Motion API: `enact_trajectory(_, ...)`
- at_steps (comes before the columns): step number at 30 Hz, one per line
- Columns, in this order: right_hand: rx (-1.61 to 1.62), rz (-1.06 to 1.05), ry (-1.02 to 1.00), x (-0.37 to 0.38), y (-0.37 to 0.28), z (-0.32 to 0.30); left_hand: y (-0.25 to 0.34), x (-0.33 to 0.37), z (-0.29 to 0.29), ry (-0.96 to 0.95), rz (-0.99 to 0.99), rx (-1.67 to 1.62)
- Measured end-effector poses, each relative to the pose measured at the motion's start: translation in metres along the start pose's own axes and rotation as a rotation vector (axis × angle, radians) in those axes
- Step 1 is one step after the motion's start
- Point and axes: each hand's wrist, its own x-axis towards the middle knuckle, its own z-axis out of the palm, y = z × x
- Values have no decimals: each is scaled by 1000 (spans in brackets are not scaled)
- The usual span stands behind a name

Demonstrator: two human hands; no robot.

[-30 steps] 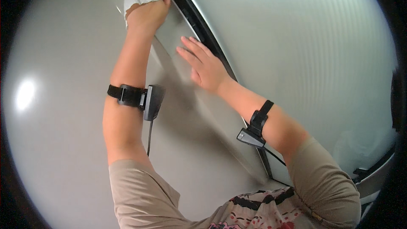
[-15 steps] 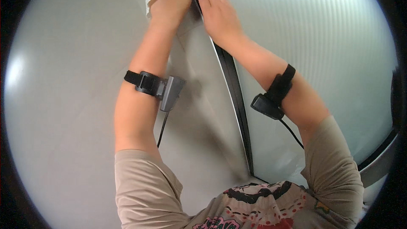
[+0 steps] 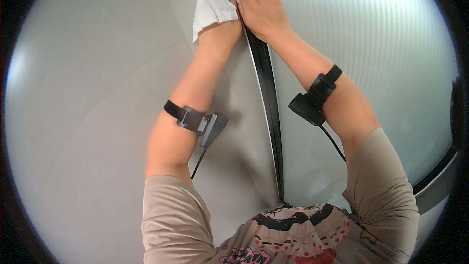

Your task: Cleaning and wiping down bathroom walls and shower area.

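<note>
At the top of the view, my left hand (image 3: 218, 30) has a white cloth (image 3: 213, 5) draped over its back, hiding most of its fingers. The hand presses the cloth against the dark edge strip (image 3: 266, 76) of a ribbed glass panel (image 3: 366, 44). Just across that strip, my right hand (image 3: 264, 7) lies on the panel beside its edge, fingers stretched out and pointing away from me. The fingertips of both hands come close together at the strip.
A smooth grey surface (image 3: 88, 117) spreads over the left side. Both forearms carry a black strap with a small box, the left box (image 3: 213, 129) and the right box (image 3: 307, 109), each trailing a cable. A dark curved edge (image 3: 435, 173) shows at lower right.
My left hand and the cloth have come nearer and to the right, so more of the cloth shows. My right hand has shifted slightly along the panel edge. The edge strip stands a little more upright.
</note>
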Motion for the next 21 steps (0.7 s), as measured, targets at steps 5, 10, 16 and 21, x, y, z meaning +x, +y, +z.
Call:
enact_trajectory(5,213,138,-120,6,2,-13,11,-5,-6,-227,-169,-297)
enact_trajectory(10,168,162,-201,8,12,-13,36,-21,-22,-327,-207,-469)
enact_trajectory(16,-173,15,-268,2,11,-8,77,-105,-11,-378,-29,-250)
enact_trajectory(21,144,198,-64,-7,13,3,126,-186,-9,-365,275,317)
